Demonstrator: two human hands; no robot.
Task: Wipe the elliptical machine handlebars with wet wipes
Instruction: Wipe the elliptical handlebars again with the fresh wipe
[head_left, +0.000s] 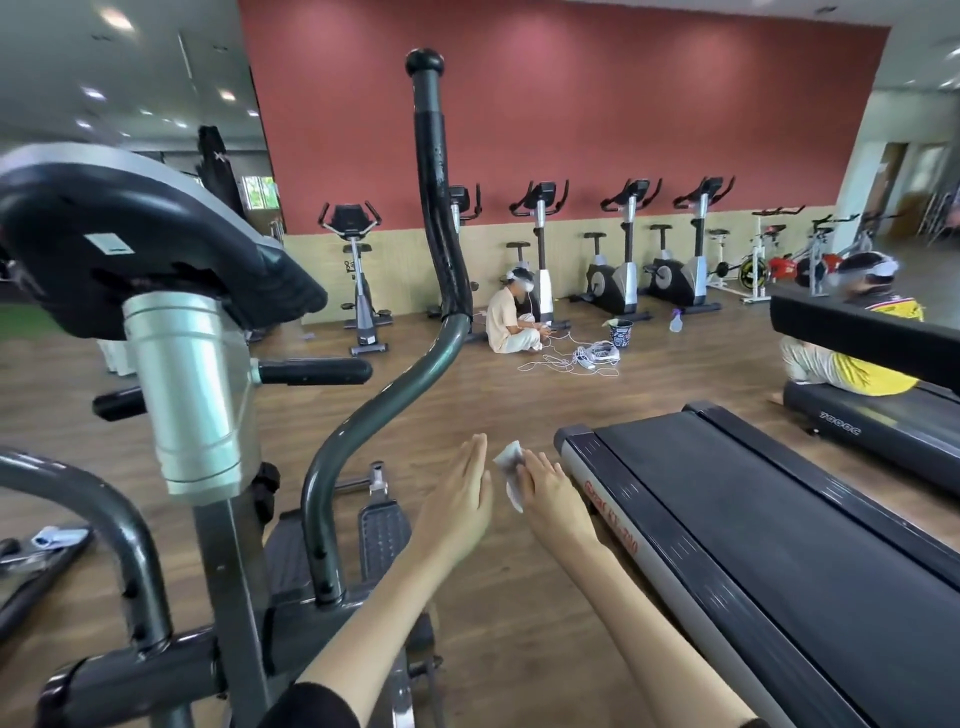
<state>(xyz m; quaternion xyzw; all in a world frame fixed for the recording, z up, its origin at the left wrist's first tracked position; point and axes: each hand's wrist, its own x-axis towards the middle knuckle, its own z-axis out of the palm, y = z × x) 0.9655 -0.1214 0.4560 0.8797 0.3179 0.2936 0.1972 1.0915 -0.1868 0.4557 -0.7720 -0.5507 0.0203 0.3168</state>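
Note:
The elliptical machine stands at my left, its console (130, 228) on a silver post. Its right handlebar (436, 218), a dark curved tube with a black knob on top, rises in front of me. Part of the left handlebar (104, 499) curves at the lower left. My left hand (460, 499) is stretched out flat with straight fingers, holding nothing, to the right of the handlebar and not touching it. My right hand (550, 493) holds a crumpled white wet wipe (511, 470) between its fingers, close beside my left hand.
A treadmill (753, 545) runs along my right, and a second one (883, 426) lies farther back with a person in yellow sitting on it. Exercise bikes line the red wall. Another person sits on the wooden floor among white cables (582, 361), a bucket and a spray bottle (676, 321).

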